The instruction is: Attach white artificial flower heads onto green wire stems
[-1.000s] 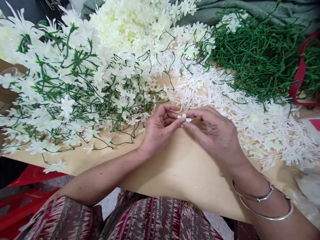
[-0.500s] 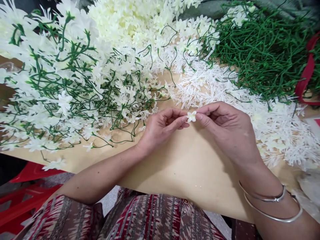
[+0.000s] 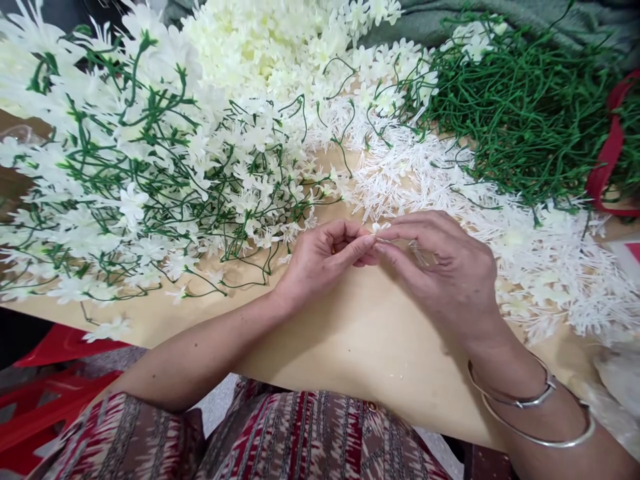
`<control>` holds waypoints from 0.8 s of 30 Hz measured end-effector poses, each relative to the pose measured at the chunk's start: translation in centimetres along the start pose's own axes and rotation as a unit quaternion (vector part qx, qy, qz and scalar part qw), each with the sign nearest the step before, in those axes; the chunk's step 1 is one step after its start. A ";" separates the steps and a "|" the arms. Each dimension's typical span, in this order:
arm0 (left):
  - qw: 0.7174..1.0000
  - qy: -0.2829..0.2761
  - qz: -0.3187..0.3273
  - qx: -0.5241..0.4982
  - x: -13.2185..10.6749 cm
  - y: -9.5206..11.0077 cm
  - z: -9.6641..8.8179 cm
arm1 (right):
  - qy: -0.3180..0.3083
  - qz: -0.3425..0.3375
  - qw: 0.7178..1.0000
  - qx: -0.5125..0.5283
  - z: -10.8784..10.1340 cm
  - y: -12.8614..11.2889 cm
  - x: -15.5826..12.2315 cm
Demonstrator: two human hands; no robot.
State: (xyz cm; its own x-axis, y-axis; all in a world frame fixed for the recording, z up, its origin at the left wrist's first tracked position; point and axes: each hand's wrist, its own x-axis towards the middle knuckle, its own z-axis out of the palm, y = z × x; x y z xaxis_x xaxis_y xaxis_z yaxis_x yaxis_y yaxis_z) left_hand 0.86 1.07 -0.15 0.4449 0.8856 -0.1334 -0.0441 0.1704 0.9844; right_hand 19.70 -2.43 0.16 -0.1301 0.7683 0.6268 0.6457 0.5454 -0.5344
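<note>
My left hand (image 3: pixel 323 260) and my right hand (image 3: pixel 445 270) meet fingertip to fingertip above the tan board (image 3: pixel 360 333). Both are pinched on one small white artificial flower (image 3: pixel 380 227), of which only a sliver shows between the fingers. Two silver bangles (image 3: pixel 530 413) circle my right wrist. Just beyond my fingers lies a heap of white plastic stamen pieces (image 3: pixel 425 173).
Finished white flower sprigs on green stems (image 3: pixel 140 187) cover the left. A mound of loose cream petals (image 3: pixel 260 47) sits at the back, bare green stems (image 3: pixel 525 113) at the right with a red strap (image 3: pixel 607 153). Red plastic furniture (image 3: pixel 45 393) shows lower left.
The small flower faced up in plain view between my fingertips half a second ago. Now my fingers have closed over it and my right hand has rolled slightly inward.
</note>
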 end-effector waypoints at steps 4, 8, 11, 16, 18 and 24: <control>1.000 -0.007 0.009 0.023 -0.1 0.1 -0.1 | -0.009 0.012 1.000 -0.005 -0.2 0.5 -0.1; 0.999 -0.020 0.004 0.029 -0.2 0.0 -0.2 | -0.009 0.014 1.000 -0.015 -0.3 1.0 -0.2; 1.000 -0.016 0.004 0.027 -0.2 -0.2 -0.1 | -0.022 0.010 1.000 -0.014 -0.3 1.0 -0.2; 0.999 0.001 0.000 0.038 -0.2 -0.1 -0.1 | -0.022 0.002 1.000 -0.002 -0.1 0.7 -0.1; 0.999 0.004 -0.005 0.047 -0.2 0.0 -0.1 | -0.020 -0.006 1.000 -0.001 0.0 0.6 0.0; 0.999 -0.002 -0.002 0.043 -0.2 0.0 0.0 | -0.015 -0.052 0.996 -0.077 0.1 0.4 0.0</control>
State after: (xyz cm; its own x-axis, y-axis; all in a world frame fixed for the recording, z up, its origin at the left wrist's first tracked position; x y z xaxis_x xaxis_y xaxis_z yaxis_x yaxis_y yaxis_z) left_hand 0.75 0.84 -0.16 0.4488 0.8829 -0.1379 0.0354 0.1366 0.9900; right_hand 19.87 -2.16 -0.08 -0.2242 0.7208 0.6559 0.7351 0.5669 -0.3718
